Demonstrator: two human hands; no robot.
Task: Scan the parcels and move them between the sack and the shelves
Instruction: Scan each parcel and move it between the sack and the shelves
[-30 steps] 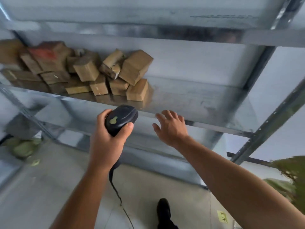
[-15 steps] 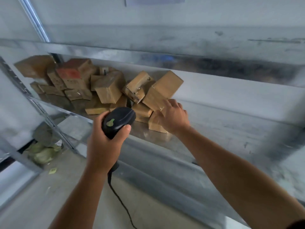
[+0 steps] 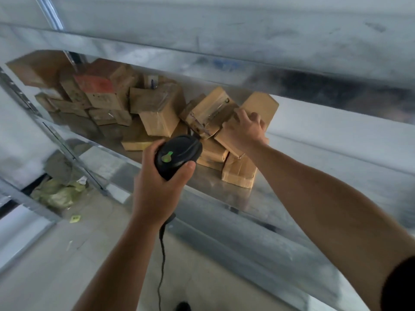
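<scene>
Several brown cardboard parcels lie piled on a metal shelf. My right hand grips the rightmost tilted brown parcel at the top of the pile, fingers curled over its upper edge. My left hand holds a black corded barcode scanner with a green mark, just in front of the shelf edge and below the gripped parcel. The scanner's cable hangs down towards the floor.
Another shelf level runs above the parcels. A slotted upright post stands at the left. A green sack lies on the floor under the shelf at the left. A dark shoe tip shows at the bottom.
My right hand rose from below the shelf edge to the pile and closed on the rightmost parcel. The view turned left and upward; my left hand kept the scanner.
</scene>
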